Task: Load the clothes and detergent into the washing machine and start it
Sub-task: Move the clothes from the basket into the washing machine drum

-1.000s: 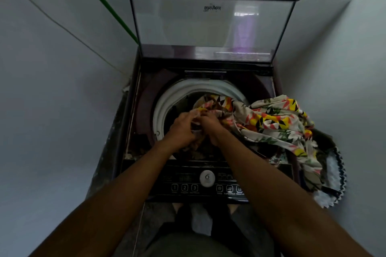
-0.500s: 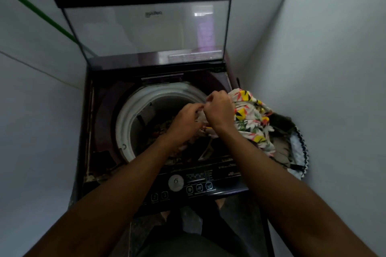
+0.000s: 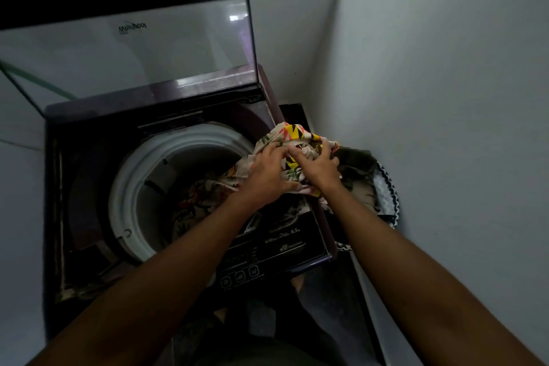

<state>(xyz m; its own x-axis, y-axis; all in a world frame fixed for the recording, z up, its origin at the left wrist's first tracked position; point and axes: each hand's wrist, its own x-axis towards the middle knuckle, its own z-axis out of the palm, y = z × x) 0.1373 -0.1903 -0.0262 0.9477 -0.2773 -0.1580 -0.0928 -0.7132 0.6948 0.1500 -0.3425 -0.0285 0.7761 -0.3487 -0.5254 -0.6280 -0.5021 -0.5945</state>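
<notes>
Hands, your left hand [image 3: 267,175] and right hand [image 3: 319,165], clutch the floral garment [image 3: 297,135] at the drum's [image 3: 130,187] three o'clock rim, where trailing cloth may snag.

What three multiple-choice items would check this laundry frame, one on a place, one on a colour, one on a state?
1. Where does the floral cloth lie?
A. wholly at the bottom of the drum
B. across the drum's right rim, part hanging inside
C. on the floor

2. What colour is the drum rim?
A. white
B. red
C. green

3. How does the washing machine lid stand?
A. shut
B. taken off and laid aside
C. raised open

Key:
1 B: the left hand and right hand bunch the cloth at the right rim while its tail drops into the drum.
2 A: the ring round the opening is white.
3 C: the glass lid stands up behind the opening.
</notes>
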